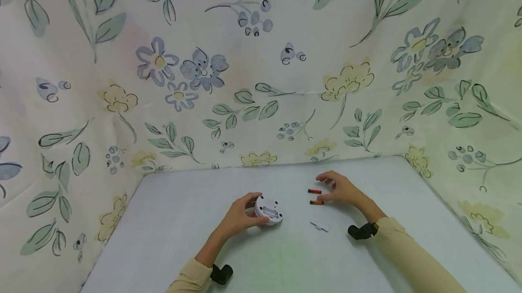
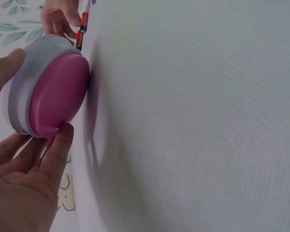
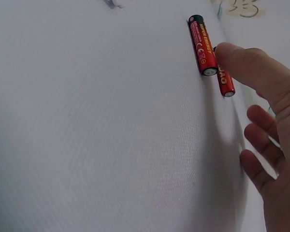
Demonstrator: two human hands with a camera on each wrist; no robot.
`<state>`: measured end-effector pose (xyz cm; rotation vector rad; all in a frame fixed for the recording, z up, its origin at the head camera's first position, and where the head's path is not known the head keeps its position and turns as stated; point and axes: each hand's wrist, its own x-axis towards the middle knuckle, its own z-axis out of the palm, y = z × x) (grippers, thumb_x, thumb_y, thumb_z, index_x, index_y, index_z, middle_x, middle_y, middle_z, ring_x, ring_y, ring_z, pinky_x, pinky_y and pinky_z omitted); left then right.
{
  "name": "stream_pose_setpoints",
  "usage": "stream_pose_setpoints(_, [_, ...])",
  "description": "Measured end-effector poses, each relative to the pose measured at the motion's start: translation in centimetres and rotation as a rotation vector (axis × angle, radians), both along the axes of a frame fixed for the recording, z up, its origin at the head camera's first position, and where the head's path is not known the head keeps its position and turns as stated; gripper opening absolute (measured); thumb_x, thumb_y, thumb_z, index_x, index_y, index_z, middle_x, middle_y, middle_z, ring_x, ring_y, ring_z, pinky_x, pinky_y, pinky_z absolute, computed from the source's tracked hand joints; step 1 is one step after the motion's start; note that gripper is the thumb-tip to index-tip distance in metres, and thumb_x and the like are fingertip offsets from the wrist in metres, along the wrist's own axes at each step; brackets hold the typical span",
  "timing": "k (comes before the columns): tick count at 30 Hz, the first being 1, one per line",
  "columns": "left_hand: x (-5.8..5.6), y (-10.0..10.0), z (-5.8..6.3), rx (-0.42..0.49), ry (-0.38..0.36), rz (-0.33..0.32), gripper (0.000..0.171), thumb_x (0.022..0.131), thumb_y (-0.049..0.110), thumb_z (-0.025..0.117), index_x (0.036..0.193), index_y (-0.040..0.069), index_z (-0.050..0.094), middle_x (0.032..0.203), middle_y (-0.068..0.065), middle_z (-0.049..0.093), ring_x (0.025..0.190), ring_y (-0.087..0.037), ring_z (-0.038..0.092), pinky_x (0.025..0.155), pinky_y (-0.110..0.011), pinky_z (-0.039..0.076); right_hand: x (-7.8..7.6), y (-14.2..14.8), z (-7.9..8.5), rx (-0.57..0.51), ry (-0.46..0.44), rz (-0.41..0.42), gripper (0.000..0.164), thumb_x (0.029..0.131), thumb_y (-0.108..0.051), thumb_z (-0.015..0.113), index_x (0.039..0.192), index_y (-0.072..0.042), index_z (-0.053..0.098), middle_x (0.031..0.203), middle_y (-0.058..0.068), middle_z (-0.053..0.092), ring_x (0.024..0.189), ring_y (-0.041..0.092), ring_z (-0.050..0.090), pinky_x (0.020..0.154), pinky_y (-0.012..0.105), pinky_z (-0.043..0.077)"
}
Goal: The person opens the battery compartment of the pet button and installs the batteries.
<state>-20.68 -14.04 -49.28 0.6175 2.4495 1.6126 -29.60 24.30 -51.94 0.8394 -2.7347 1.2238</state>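
My left hand (image 1: 240,213) grips a round white device (image 1: 261,207) by its rim, thumb on one side and fingers on the other. Its upper face has an open battery compartment and several dark dots. In the left wrist view the underside of the device (image 2: 63,94) is pink and tilted above the tabletop. Two red batteries with black ends, one nearer (image 1: 316,202) and one farther (image 1: 314,191), lie side by side on the table. Over them my right hand (image 1: 342,189) hovers with fingers spread, its thumb close to the batteries; whether it touches one I cannot tell.
A small white cover (image 1: 320,226) lies on the white tabletop (image 1: 183,220), nearer to me than the batteries. Floral fabric (image 1: 261,80) hangs behind the table and on both sides. Each wrist wears a black camera mount.
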Motion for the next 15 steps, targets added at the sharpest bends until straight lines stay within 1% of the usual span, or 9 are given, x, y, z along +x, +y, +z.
stream_pose_setpoints(3, [0.0, 0.03, -0.01, -0.003, 0.001, 0.004, 0.078, 0.082, 0.019, 0.089, 0.145, -0.005, 0.049, 0.14, -0.018, 0.054, 0.123, -0.034, 0.057, 0.093, -0.033, 0.053, -0.3, -0.17, -0.05, 0.013, -0.002, -0.005, 0.051, 0.076, -0.023, 0.093, 0.117, -0.004, 0.068, 0.115, 0.007, 0.065, 0.102, 0.027, 0.058, 0.084, 0.042, 0.05])
stream_pose_setpoints(7, [0.0, 0.05, -0.02, -0.012, 0.002, 0.007, 0.078, 0.082, 0.019, 0.089, 0.145, -0.004, 0.049, 0.141, -0.017, 0.054, 0.123, -0.034, 0.057, 0.093, -0.034, 0.053, -0.55, -0.34, -0.07, 0.057, -0.003, -0.009, 0.022, 0.081, -0.019, 0.088, 0.097, -0.011, 0.075, 0.106, 0.002, 0.062, 0.098, 0.024, 0.056, 0.08, 0.038, 0.05])
stream_pose_setpoints(9, [-0.01, 0.05, -0.06, -0.017, 0.002, 0.009, 0.078, 0.081, 0.019, 0.089, 0.145, -0.004, 0.049, 0.141, -0.017, 0.054, 0.123, -0.034, 0.057, 0.093, -0.034, 0.053, -0.63, -0.34, -0.12, 0.078, 0.002, -0.009, 0.012, 0.084, -0.016, 0.085, 0.089, -0.015, 0.075, 0.103, -0.001, 0.061, 0.095, 0.022, 0.055, 0.078, 0.037, 0.05])
stream_pose_setpoints(11, [-0.05, 0.03, -0.12, -0.016, 0.001, 0.01, 0.078, 0.081, 0.019, 0.089, 0.145, -0.004, 0.049, 0.14, -0.017, 0.054, 0.123, -0.034, 0.057, 0.093, -0.034, 0.053, -0.66, -0.31, -0.17, 0.085, 0.008, -0.01, 0.01, 0.085, -0.013, 0.083, 0.086, -0.017, 0.074, 0.1, -0.002, 0.06, 0.093, 0.021, 0.055, 0.078, 0.036, 0.051])
stream_pose_setpoints(15, [-0.17, -0.06, -0.2, -0.015, -0.005, 0.007, 0.078, 0.082, 0.019, 0.089, 0.145, -0.004, 0.049, 0.14, -0.018, 0.054, 0.123, -0.034, 0.057, 0.093, -0.034, 0.053, -0.63, -0.17, -0.31, 0.072, 0.015, -0.004, 0.01, 0.086, -0.009, 0.082, 0.089, -0.015, 0.074, 0.094, -0.004, 0.061, 0.088, 0.019, 0.056, 0.076, 0.034, 0.052])
